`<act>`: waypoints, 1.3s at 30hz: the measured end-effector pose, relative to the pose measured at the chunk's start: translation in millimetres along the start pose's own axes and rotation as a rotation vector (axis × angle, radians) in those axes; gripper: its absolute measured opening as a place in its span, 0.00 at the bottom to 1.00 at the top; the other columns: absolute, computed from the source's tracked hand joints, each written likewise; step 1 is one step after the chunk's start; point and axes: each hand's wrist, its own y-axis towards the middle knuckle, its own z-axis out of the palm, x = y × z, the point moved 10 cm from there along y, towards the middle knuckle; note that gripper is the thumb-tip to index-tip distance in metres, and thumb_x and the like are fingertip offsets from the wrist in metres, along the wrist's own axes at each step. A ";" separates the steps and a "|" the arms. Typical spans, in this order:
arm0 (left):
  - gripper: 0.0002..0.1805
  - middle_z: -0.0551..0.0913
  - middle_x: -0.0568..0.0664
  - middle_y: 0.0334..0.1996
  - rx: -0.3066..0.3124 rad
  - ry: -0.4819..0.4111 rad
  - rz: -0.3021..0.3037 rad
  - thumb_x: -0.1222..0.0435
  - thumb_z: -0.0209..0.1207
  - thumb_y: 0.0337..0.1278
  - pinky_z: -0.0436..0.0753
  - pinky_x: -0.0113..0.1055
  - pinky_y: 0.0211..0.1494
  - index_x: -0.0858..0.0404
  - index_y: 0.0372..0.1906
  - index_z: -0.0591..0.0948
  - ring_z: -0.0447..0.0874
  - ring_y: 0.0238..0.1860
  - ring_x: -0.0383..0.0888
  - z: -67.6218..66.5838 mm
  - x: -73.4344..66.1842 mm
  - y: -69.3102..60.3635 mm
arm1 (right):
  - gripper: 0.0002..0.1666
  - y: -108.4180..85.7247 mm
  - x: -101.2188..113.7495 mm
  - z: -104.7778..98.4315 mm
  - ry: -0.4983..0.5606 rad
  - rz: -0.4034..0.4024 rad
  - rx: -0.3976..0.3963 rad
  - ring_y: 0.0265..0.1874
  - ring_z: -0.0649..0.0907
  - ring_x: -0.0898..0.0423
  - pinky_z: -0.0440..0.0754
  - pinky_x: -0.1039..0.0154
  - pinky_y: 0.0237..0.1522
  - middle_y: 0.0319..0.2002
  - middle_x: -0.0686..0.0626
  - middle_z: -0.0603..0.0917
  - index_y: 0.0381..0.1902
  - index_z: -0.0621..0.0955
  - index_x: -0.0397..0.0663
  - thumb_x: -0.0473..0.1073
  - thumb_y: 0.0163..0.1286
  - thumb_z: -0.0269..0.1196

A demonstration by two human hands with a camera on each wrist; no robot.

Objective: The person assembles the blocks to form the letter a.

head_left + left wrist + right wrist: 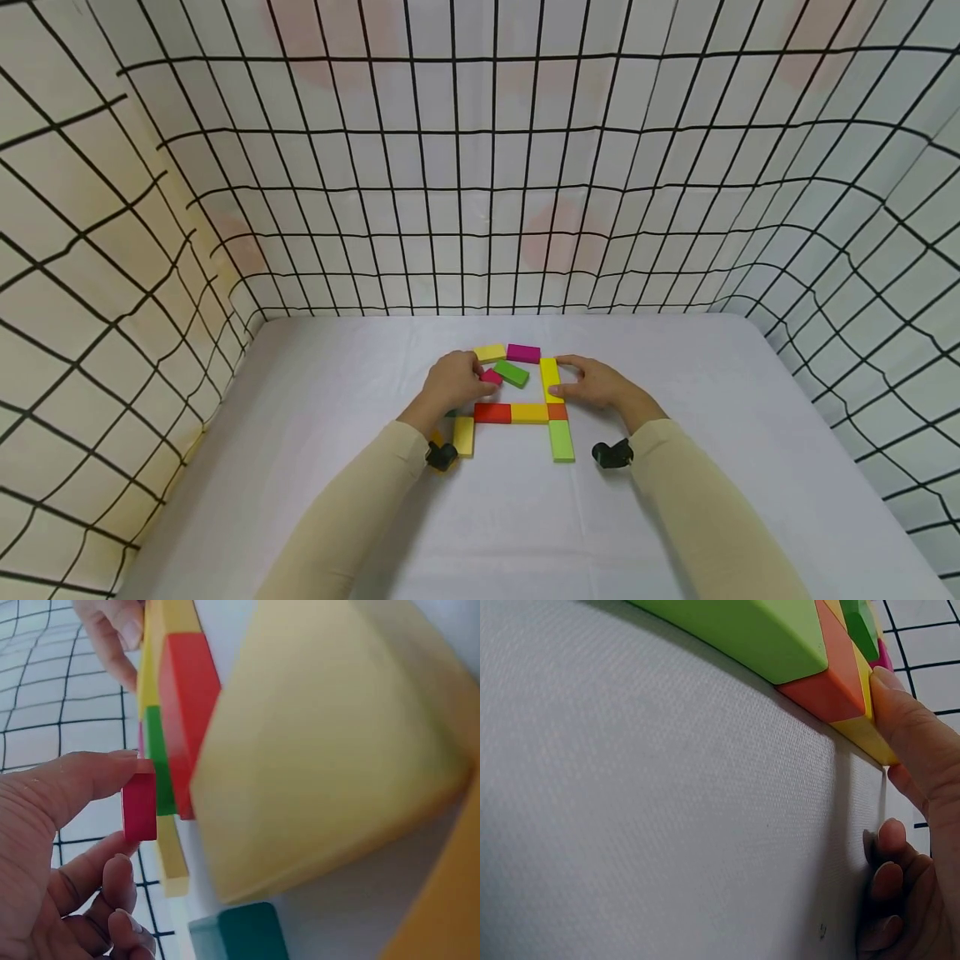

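In the head view my left hand (452, 379) pinches a crimson block (139, 807) between thumb and forefinger; the other fingers curl loosely below. Beside it lies a green block (512, 373). My right hand (596, 383) grips a long yellow block (550, 375), its thumb (904, 720) against the side. That block stands in line with an orange block (557, 412) and a light green block (562, 440). A red block (492, 413) and an amber block (529, 413) form a row leftward from the orange one.
A pale yellow block (491, 352) and a magenta block (523, 353) lie at the back. Another pale yellow block (463, 437) extends toward the front, near a teal block (253, 931). Black wire mesh (491, 167) surrounds the white table (675, 517) at the back and sides.
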 end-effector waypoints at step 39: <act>0.17 0.78 0.42 0.28 -0.003 0.008 0.249 0.50 0.74 0.50 0.76 0.27 0.32 0.56 0.34 0.82 0.75 0.30 0.38 24.3 -58.0 -72.7 | 0.51 0.3 -0.6 0.2 0.014 -0.015 0.002 0.58 0.73 0.40 0.72 0.35 0.66 0.65 0.35 0.73 0.78 0.65 0.60 0.69 0.63 0.67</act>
